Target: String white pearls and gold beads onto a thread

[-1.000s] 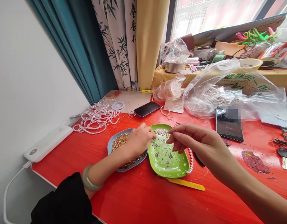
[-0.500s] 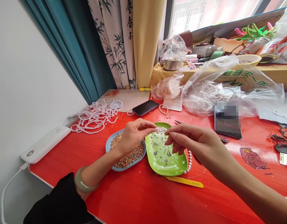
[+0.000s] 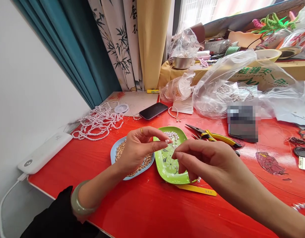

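Head view: your left hand (image 3: pixel 136 150) hangs over the blue dish (image 3: pixel 114 152) of gold beads (image 3: pixel 122 148), its fingers (image 3: pixel 162 144) pinched narrow, apparently on one small bead too tiny to confirm. Your right hand (image 3: pixel 204 158), over the green dish (image 3: pixel 167 165) of pearls (image 3: pixel 172 135), pinches something too fine to see. A short pearl strand (image 3: pixel 198 179) shows just beside it; stringing appears partly done. Finished strands (image 3: pixel 99 120) and pliers (image 3: pixel 213 135) lie on the table (image 3: pixel 147 208).

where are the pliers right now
The yellow-handled pliers lie on the red table, right of the green dish and just beyond the right hand, near the blurred phone.
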`<state>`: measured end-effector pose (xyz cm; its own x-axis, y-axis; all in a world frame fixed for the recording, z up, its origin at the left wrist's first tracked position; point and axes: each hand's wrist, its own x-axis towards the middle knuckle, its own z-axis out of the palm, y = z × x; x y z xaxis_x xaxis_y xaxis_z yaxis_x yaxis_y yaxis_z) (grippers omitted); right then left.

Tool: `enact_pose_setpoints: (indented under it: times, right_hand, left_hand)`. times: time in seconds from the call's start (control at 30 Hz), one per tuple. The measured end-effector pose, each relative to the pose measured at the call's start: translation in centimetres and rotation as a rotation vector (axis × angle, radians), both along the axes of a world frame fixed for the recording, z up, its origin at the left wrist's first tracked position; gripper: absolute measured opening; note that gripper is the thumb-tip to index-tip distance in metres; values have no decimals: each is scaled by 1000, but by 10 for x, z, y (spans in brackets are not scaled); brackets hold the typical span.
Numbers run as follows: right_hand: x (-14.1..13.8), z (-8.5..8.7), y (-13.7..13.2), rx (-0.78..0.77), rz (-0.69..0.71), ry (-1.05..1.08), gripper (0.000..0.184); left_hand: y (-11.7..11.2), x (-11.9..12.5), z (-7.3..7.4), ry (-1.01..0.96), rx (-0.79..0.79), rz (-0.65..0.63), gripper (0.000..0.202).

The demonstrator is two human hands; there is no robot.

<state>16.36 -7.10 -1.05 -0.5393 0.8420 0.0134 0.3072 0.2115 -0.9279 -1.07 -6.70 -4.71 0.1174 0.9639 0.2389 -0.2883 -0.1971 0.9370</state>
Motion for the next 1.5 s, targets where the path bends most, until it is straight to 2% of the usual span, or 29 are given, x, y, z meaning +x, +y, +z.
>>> enact_pose_setpoints:
  times: [0.63, 0.97, 1.17, 1.3, 1.5]
  right_hand:
    - [-2, -3, 1, -13, -2, 9, 18]
    - [-2, -2, 1, -19, -6, -34, 21]
    - [-3, -5, 4, 7, 28, 17, 20]
    - [-4, -6, 6, 28, 55, 24, 21]
    - [-4, -10, 7, 66, 49, 18, 20]
  left_hand:
    - [2, -1, -3, 3, 22, 15, 15]
    - [0, 0, -2, 10, 85, -43, 16]
    - [0, -1, -2, -8, 89, -106, 19]
    - [0, -1, -1, 6, 87, -87, 17]
    - [-1, -1, 2, 128, 153, -8, 17]
